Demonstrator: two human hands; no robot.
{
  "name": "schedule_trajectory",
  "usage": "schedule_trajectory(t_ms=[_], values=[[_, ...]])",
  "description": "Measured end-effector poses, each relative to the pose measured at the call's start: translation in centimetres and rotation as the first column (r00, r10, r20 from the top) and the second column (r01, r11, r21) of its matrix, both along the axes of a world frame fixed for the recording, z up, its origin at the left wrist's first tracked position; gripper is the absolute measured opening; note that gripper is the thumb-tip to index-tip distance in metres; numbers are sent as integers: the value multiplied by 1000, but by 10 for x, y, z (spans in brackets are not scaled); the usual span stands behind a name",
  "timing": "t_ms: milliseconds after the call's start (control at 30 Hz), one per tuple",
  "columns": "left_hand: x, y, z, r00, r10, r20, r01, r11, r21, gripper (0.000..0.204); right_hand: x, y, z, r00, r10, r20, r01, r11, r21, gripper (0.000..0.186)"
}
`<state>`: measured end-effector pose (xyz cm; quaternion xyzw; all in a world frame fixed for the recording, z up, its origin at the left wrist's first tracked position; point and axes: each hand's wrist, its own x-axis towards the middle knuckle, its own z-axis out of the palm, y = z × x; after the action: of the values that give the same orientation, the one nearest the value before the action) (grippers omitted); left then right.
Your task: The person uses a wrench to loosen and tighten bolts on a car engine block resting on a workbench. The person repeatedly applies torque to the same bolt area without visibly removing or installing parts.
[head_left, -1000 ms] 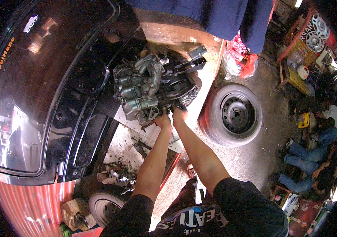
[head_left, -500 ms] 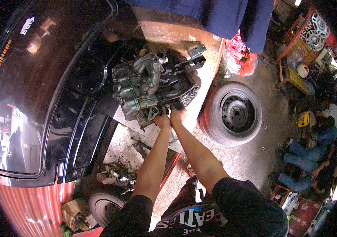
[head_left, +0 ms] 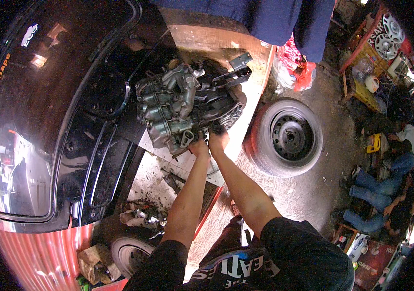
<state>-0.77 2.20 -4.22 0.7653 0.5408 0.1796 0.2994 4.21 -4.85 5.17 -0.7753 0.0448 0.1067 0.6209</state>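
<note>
A greasy grey car engine (head_left: pixel 168 109) with a curved cast manifold (head_left: pixel 186 94) on top lies on a white-topped bench (head_left: pixel 253 109). Both my arms reach forward to its near side. My left hand (head_left: pixel 199 147) is closed low against the engine, beside a round-ended metal bracket (head_left: pixel 187 138). Right next to it, my right hand (head_left: pixel 219 140) is closed at a dark part of the engine's near right end. Its fingertips look blackened or in shadow. What either hand grips is hidden by the knuckles and engine parts.
A black car tailgate (head_left: pixel 71 106) stands at the left. Right of the bench a wheel (head_left: pixel 287 138) lies on the concrete floor. Dark blue cloth (head_left: pixel 270 22) hangs at the far side. Loose metal parts (head_left: pixel 144 218) lie at lower left; people in jeans (head_left: pixel 372 199) sit far right.
The hands stay at the same spot on the engine, with only a very slight shift. The whole view has moved a little.
</note>
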Motion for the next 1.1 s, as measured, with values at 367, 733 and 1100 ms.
schedule_trajectory(t_ms=[367, 733, 1100], values=[[2, -8, 22, 907, 169, 385, -94, 974, -206, 48, 4, -2, -6, 991, 82, 105, -75, 995, -69, 32], [6, -9, 17, 756, 358, 548, -145, 908, -393, 49, 16, 20, -57, 737, 98, -669, 350, 792, 501, 29], [4, -7, 19, 872, 286, 397, -174, 940, -295, 59, 23, 14, -45, 682, 321, -657, 325, 672, 665, 22]])
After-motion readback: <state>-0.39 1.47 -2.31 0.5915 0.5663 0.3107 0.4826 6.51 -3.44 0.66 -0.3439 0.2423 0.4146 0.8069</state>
